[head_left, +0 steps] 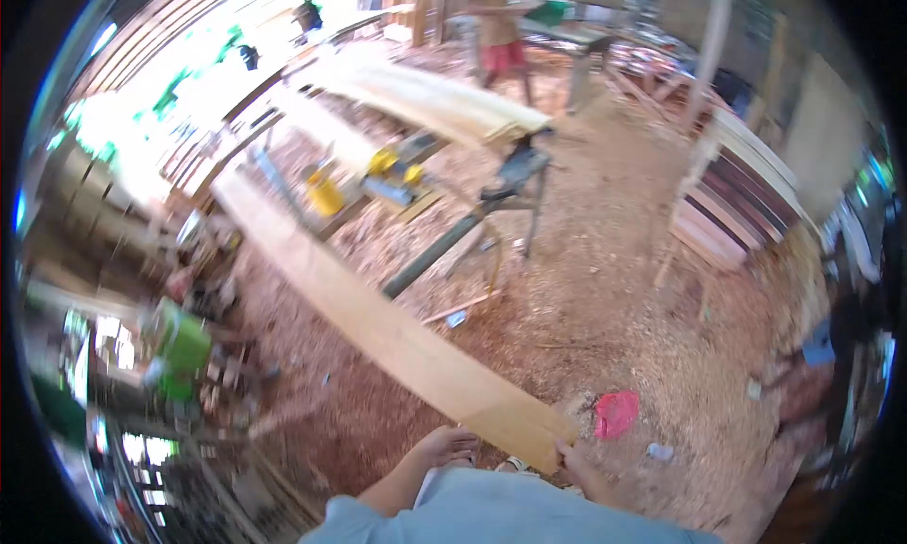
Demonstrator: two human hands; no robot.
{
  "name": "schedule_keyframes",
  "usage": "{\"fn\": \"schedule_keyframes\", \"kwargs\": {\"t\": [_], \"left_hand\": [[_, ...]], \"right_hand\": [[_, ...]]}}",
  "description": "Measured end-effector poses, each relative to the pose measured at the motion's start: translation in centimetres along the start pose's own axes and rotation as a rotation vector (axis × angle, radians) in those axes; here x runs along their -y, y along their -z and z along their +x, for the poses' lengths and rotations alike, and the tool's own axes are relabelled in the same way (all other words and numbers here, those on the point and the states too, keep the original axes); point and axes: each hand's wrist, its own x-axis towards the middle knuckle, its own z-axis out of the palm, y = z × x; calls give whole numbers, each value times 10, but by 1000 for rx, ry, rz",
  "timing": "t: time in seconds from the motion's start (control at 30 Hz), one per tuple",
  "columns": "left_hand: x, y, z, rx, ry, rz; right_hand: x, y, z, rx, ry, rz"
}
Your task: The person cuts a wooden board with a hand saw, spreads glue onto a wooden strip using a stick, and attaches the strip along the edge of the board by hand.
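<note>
A long, pale wooden plank (378, 327) stretches from just in front of my body toward the upper left of the head view. My right hand (576, 464) grips the near end at its right corner, with the thumb over the top face. At the plank's left edge, my left hand (448, 445) holds on with its fingers close together; its fingertips are blurred against the wood. The far end lies near the work stands, and what supports it is unclear.
Stacked boards (425, 95) lie beyond, near yellow power tools (324, 195) and a metal stand (515, 180). A rack of boards (732, 199) stands right. Wood shavings and a red bag (616, 415) lie on the ground. Another person (501, 34) stands at the back.
</note>
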Motion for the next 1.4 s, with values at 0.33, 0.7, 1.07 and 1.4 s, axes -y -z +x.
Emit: {"fn": "schedule_keyframes", "kwargs": {"t": [0.33, 0.7, 1.07, 1.4], "left_hand": [[-194, 51, 7, -287, -792, -498], [-259, -52, 32, -227, -781, -275], [-261, -62, 11, -195, -843, -341], [-260, -60, -5, -171, -894, -378]], "right_hand": [[11, 24, -46, -397, 214, -54], [58, -4, -58, -727, 34, -624], [166, 51, -66, -489, -25, -145], [172, 25, -66, 130, 685, 814]]}}
